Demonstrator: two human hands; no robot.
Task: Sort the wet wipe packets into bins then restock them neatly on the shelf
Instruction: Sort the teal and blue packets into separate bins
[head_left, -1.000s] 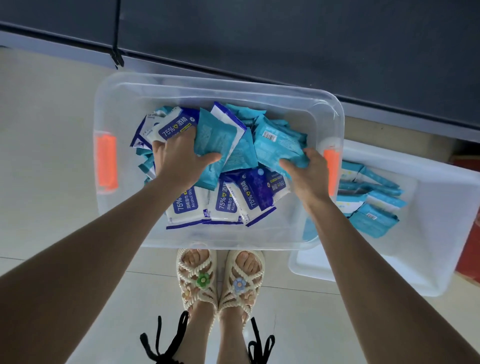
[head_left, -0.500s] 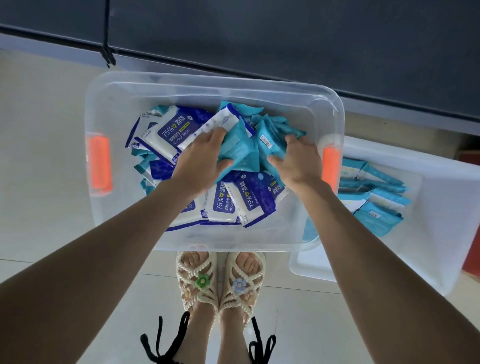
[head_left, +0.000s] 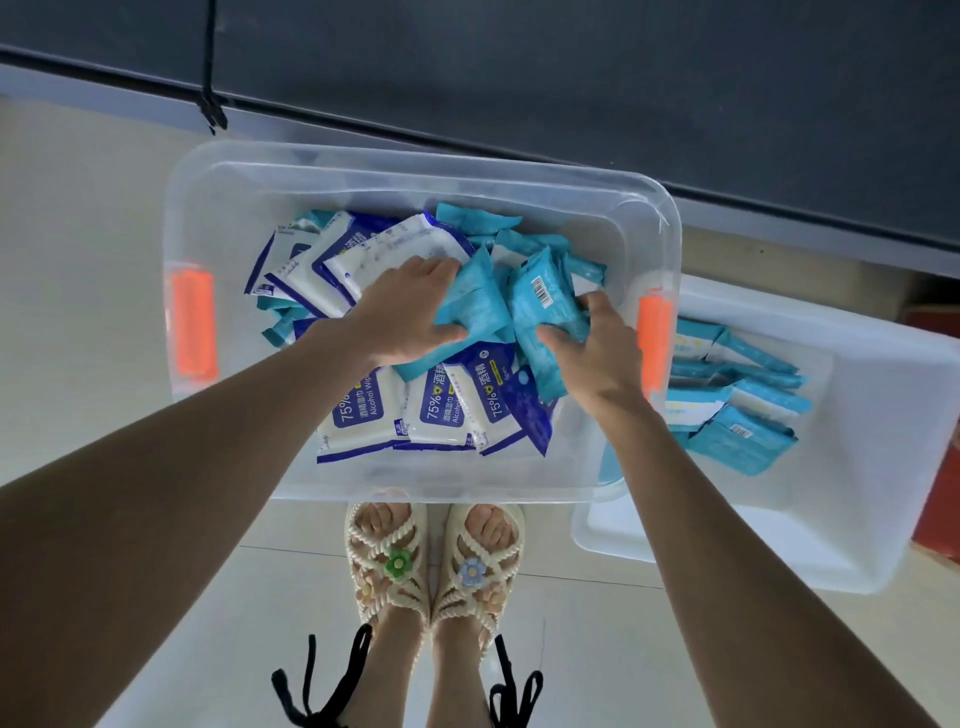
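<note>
A clear plastic bin (head_left: 363, 171) with orange handles holds a heap of wet wipe packets, some white with dark blue labels (head_left: 358, 410) and some teal. My left hand (head_left: 405, 312) grips a teal packet (head_left: 470, 301) in the middle of the heap. My right hand (head_left: 592, 348) grips another teal packet with a barcode (head_left: 543, 301) right beside it. Both hands are inside the bin, close together.
A second white bin (head_left: 883, 467) lies at the right, partly under the clear one, with several teal packets (head_left: 737, 405) in it. A dark surface (head_left: 571, 78) runs along the far side. My sandalled feet (head_left: 436, 561) stand on the pale tiled floor below the bins.
Both hands have drawn closer together at the middle of the heap and bunched teal packets between them; the white and blue packets at the left got pushed aside.
</note>
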